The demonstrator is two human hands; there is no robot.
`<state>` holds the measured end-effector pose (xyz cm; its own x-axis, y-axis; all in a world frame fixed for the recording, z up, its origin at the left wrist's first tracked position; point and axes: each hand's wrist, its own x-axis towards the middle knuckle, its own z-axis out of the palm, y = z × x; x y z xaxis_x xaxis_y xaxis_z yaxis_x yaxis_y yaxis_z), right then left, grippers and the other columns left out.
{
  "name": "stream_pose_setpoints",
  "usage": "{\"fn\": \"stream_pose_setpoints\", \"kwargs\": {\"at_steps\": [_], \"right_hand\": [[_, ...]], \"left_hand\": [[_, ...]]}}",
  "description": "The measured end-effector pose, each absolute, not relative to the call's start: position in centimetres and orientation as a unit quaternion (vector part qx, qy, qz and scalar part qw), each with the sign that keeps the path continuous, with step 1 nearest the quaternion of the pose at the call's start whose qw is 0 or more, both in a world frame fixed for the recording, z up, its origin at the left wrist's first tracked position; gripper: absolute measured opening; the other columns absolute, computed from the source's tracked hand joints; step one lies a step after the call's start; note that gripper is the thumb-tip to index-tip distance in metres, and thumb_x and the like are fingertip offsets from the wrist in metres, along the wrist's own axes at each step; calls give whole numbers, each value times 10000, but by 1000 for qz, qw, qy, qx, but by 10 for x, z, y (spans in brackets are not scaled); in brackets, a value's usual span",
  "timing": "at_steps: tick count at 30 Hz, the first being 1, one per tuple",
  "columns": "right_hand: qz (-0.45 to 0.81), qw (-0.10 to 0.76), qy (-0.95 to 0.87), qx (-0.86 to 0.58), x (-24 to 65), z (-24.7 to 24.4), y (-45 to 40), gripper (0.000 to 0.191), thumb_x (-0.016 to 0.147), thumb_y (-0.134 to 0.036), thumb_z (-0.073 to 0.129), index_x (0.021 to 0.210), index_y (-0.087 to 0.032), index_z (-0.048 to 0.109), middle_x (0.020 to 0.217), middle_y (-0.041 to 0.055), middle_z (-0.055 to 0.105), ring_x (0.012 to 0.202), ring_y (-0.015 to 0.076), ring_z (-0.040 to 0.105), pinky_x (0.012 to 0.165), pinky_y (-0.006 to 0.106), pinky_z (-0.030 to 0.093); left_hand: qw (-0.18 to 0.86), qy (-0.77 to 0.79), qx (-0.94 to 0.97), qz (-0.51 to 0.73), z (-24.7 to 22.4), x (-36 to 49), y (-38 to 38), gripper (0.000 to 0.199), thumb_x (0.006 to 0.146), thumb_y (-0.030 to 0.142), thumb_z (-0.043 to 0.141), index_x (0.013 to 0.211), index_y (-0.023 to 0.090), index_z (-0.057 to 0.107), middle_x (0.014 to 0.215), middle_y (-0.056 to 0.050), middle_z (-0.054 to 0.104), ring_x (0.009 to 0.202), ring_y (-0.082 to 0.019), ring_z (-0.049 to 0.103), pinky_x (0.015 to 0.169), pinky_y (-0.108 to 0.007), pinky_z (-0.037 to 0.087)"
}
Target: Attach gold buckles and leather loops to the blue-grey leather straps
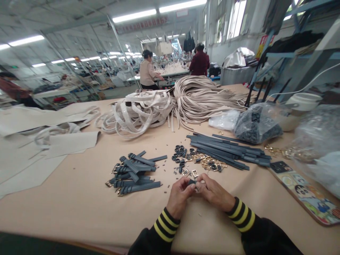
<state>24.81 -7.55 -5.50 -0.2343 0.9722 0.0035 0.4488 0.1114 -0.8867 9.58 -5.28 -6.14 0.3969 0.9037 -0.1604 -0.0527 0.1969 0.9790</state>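
Grey piece pinched between my left grip and right grip, I have buckled straps seemingly done, loose strips and gold buckles remaining.

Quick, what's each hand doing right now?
Left hand: closed, pinching a small dark piece.
Right hand: closed, apparently pinching the same piece; its exact grip is hard to see.

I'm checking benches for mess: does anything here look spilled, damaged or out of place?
Tiny dark bits lie scattered loose between the buckled straps and the buckles, looking spilled. The cartoon-printed phone at right seems out of place beside the work. No damage is evident.
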Motion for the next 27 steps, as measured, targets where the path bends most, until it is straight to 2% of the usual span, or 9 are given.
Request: {"fn": "stream_pose_setpoints", "kwargs": {"at_steps": [3, 8, 12, 14, 17, 21, 27], "right_hand": [[425, 317, -666, -525, 248, -55, -76, 237, 864, -403, 367, 924, -181, 422, 632, -12, 531, 581, 137, 501, 549, 238, 350], [395, 340, -649, -554, 258, -51, -70, 159, 840, -308, 402, 762, -180, 453, 608, -14, 548, 575, 131, 511, 577, 243, 373], [348, 375, -602, -613, 269, -46, -63, 213, 819, -240, 375, 644, -177, 477, 625, 1, 565, 621, 139, 517, 617, 254, 376], [348, 375, -589, -626, 271, -46, -62, 219, 804, -215, 369, 624, -174, 488, 621, 1, 566, 603, 133, 508, 589, 246, 372], [365, 372, -579, -627, 270, -50, -61, 195, 789, -198, 371, 634, -173, 486, 600, -4, 567, 546, 117, 497, 540, 230, 368], [380, 379, -573, -619, 269, -56, -61, 161, 794, -204, 375, 680, -173, 485, 603, -11, 579, 518, 108, 512, 530, 222, 383], [379, 383, -575, -616, 269, -57, -60, 139, 784, -195, 392, 680, -176, 483, 631, 1, 604, 554, 118, 542, 555, 226, 392]], "left_hand": [[634, 402, 576, 325, -61, 97, -55, 251, 687, 364, 615, 701, 121, 557, 633, -2, 547, 595, -115, 493, 578, -232, 402], [590, 391, 640, 298, -55, 95, -49, 212, 745, 328, 537, 822, 132, 563, 722, -29, 569, 621, -128, 519, 572, -237, 423], [354, 468, 752, 300, -47, 97, -32, 142, 799, 243, 442, 817, 162, 557, 792, -46, 566, 741, -155, 530, 674, -269, 424], [251, 483, 803, 242, -44, 105, -24, 130, 806, 230, 428, 803, 171, 544, 795, -47, 554, 755, -165, 528, 688, -279, 414], [164, 509, 835, 129, -39, 121, -16, 82, 779, 228, 476, 809, 167, 522, 823, -59, 536, 757, -182, 538, 662, -283, 411], [159, 512, 842, 62, -32, 131, -13, 89, 744, 201, 521, 817, 158, 492, 839, -69, 530, 805, -199, 536, 699, -303, 409], [164, 479, 856, 107, -39, 122, -16, 33, 758, 176, 477, 739, 183, 451, 811, -42, 504, 781, -174, 505, 698, -290, 399]]}}
